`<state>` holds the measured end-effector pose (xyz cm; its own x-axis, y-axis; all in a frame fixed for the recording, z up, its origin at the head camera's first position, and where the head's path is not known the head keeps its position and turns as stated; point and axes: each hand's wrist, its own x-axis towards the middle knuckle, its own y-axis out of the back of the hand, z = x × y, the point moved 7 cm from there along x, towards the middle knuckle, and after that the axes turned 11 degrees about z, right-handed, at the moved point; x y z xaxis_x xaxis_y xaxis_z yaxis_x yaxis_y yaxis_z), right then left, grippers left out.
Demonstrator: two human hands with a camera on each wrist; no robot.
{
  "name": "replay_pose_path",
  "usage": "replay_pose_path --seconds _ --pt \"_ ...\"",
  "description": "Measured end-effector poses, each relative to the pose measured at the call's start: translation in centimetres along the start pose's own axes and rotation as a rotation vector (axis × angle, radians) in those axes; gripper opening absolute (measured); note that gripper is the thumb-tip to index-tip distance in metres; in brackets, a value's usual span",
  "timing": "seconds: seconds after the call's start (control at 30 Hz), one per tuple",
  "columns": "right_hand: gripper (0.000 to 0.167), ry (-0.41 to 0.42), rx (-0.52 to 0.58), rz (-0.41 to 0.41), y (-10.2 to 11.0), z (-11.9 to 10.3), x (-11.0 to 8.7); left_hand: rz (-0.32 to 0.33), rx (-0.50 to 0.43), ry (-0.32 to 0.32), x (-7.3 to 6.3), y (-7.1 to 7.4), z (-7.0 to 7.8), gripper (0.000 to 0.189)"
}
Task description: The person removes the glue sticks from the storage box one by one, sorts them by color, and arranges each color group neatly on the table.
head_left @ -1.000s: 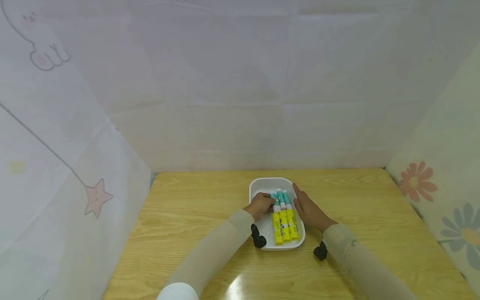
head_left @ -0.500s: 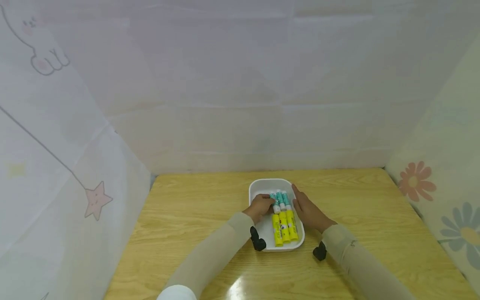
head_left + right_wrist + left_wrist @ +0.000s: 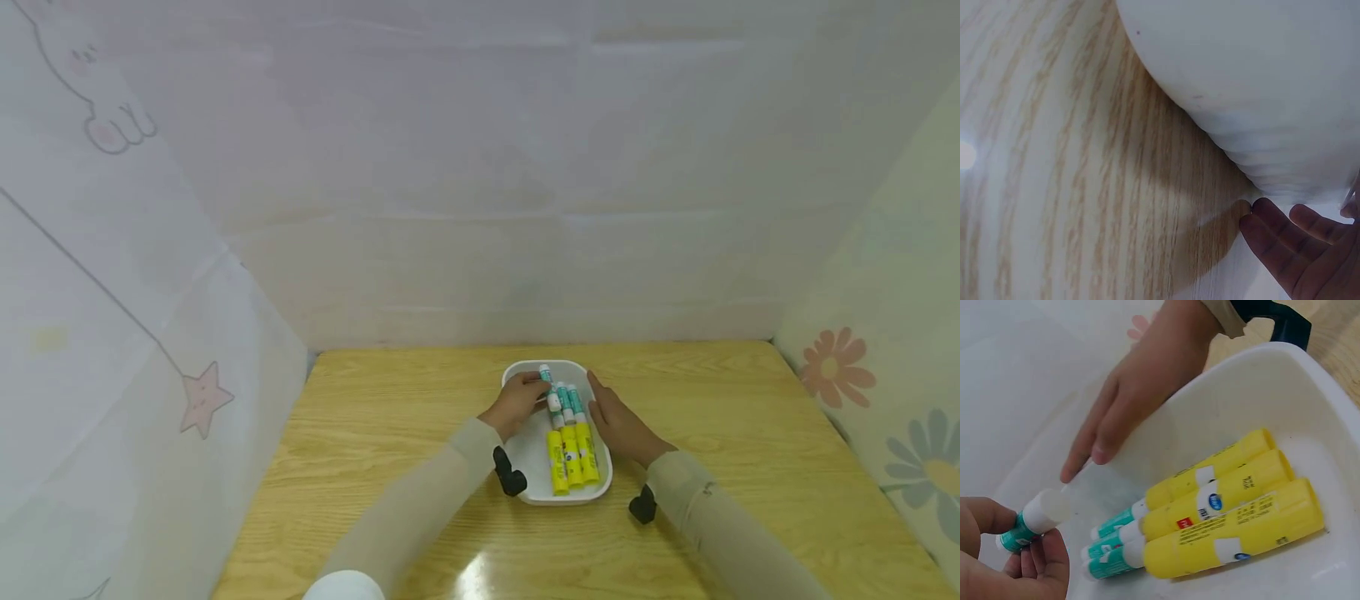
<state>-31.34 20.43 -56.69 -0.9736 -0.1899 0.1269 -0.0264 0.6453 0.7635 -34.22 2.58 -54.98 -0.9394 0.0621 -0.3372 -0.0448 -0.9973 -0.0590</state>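
Note:
My left hand pinches a small green-and-white glue stick between thumb and fingers, raised above the tray floor. In the left wrist view this glue stick is tilted, white end towards the tray. The white tray holds three more green-and-white glue sticks and three yellow glue sticks, lying in two rows end to end. My right hand holds the tray's right side, with its thumb over the rim and its fingers outside. In the right wrist view its fingers lie by the outer wall.
The tray stands on a wood-grain table. A pale cloth with printed figures hangs behind and at both sides. Black wrist devices sit near both hands.
My left hand has raised one green-and-white glue stick off the row, upward and towards the tray's far end. The right hand stays at the tray's side.

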Motion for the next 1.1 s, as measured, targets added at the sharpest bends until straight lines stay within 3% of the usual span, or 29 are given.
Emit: replay_pose_path --seconds 0.17,0.43,0.7,0.93,1.1 --pt "0.062 0.022 0.003 0.001 0.0 -0.1 0.0 -0.01 -0.068 -0.033 -0.1 1.5 1.5 0.05" --pt "0.062 0.003 -0.01 0.001 0.1 0.0 0.0 -0.024 -0.05 -0.074 -0.3 4.8 3.2 0.052" --pt "0.062 0.029 0.009 0.0 0.2 -0.3 -0.1 0.002 -0.063 -0.041 -0.1 7.8 2.8 0.052" --pt "0.061 0.035 0.014 0.0 0.1 -0.3 -0.1 0.032 -0.053 -0.047 0.0 9.2 1.9 0.052" --pt "0.061 0.028 -0.001 0.001 0.0 -0.1 -0.1 0.054 -0.041 -0.01 0.0 10.1 1.1 0.052"
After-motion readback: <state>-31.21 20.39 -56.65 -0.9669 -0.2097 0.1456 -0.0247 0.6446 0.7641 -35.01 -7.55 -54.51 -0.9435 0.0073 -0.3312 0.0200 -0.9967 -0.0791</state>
